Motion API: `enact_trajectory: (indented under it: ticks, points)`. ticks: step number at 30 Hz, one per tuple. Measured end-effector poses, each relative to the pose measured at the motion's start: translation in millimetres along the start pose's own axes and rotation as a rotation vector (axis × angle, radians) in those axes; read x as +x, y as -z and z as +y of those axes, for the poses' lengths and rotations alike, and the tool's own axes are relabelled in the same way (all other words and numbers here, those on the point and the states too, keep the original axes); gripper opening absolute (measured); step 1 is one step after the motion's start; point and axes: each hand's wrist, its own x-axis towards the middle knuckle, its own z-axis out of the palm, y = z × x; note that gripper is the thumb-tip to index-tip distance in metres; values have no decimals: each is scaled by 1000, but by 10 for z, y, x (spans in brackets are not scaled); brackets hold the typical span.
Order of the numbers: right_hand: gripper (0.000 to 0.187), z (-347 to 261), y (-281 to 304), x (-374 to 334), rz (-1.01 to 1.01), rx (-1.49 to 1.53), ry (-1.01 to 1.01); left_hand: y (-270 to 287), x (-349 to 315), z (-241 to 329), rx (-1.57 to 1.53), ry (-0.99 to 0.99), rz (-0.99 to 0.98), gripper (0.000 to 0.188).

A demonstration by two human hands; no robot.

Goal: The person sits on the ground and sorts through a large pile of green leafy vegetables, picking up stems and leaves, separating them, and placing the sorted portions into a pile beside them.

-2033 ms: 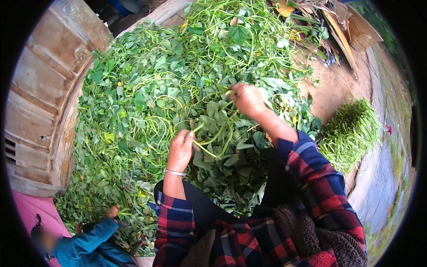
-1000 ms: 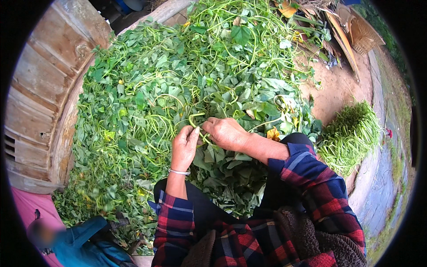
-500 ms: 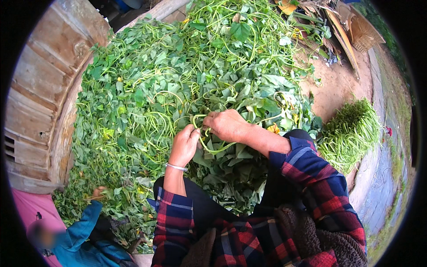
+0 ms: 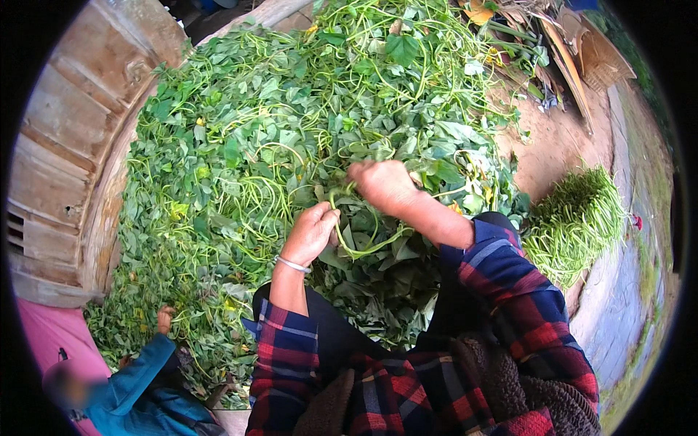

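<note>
Clamped on stem (image 4: 354,253) with left hand (image 4: 311,232); cannot tell for right hand (image 4: 385,186). Probably light, bendy: pinch near one end.

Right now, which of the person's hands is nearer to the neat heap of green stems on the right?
The right hand. It is over the leafy pile, left of the stem heap; the left hand, pinching a curved stem, is farther left.
</note>
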Motion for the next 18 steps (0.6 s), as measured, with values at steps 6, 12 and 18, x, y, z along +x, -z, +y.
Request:
enact_trajectory:
  ticks: [6, 12, 18]
  points:
    - [18, 506, 184, 72, 205, 219, -270, 306, -109, 111, -269, -135, 340, 15]
    - [23, 618, 300, -28, 351, 648, -382, 428, -81, 139, -777, -310, 610, 14]
    - [20, 113, 197, -167, 98, 669, -140, 426, -22, 62, -1003, -340, 640, 15]
